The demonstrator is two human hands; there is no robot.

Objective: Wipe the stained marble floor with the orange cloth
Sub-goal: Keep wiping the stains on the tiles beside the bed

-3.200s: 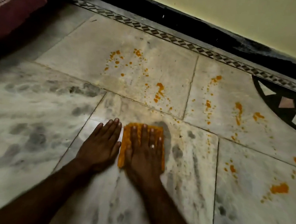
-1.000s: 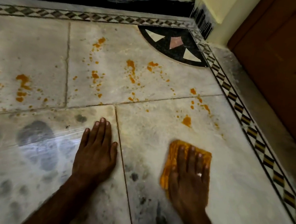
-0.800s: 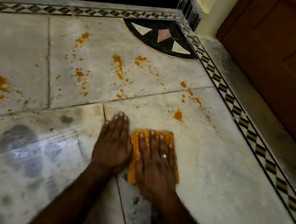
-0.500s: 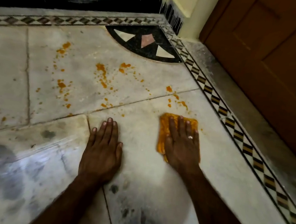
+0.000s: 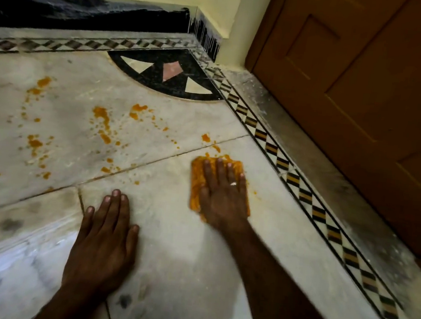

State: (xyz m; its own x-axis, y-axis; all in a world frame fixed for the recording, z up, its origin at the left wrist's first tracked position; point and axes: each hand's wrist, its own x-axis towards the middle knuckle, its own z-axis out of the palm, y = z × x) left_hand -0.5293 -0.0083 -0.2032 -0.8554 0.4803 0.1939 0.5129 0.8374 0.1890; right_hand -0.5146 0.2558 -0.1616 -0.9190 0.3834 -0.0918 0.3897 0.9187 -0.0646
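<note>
The orange cloth (image 5: 196, 181) lies folded flat on the marble floor (image 5: 176, 235). My right hand (image 5: 222, 196) presses down on it, palm flat, fingers spread over its top; a ring shows on one finger. The cloth's far edge touches a small orange stain just past a tile joint. Orange stains (image 5: 101, 123) spatter the slab beyond, in several patches to the left and ahead. My left hand (image 5: 105, 241) rests flat on the bare floor, nearer to me and left of the cloth, holding nothing.
A black quarter-circle inlay (image 5: 168, 74) fills the floor's far corner. A checkered border strip (image 5: 303, 194) runs along the right side, with a dusty sill and a brown wooden door (image 5: 365, 84) beyond. A black skirting (image 5: 89, 15) lines the far wall.
My right hand has slid the cloth forward, up to the stains by the tile joint. The left hand has stayed planted on the floor. The view has shifted slightly.
</note>
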